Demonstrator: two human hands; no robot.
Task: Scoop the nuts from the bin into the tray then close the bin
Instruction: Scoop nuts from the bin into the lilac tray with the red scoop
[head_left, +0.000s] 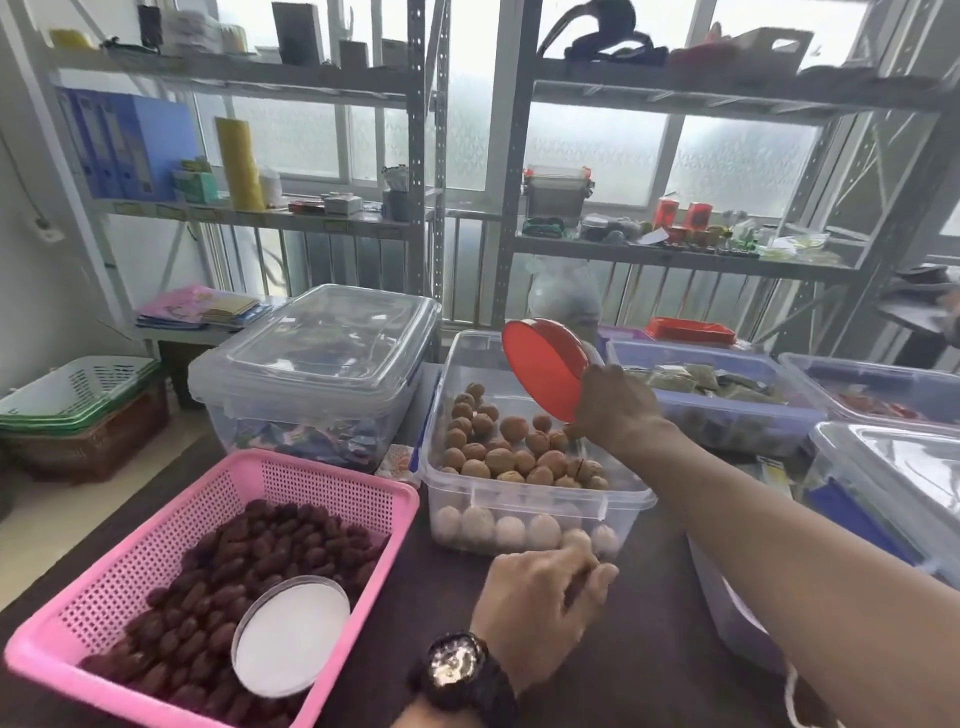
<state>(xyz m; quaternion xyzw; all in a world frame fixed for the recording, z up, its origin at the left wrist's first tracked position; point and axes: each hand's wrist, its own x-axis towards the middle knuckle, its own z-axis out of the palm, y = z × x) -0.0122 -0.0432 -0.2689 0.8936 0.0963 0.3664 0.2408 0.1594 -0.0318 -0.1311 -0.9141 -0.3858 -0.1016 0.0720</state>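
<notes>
The clear walnut bin (530, 499) stands open on the dark table (447, 597). Above its far right corner, the right hand (615, 408) clamps a red scoop (545, 366), tilted. The left hand (540, 597), fingers curled together, rests against the bin's near wall. A pink basket (332, 473) of dates sits left of the bin.

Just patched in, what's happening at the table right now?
A person's right hand holds a red scoop tilted above the open clear bin of walnuts. The left hand rests on the dark table in front of that bin. The pink basket beside it holds dark red dried fruit and a white round lid, no nuts visible.
</notes>
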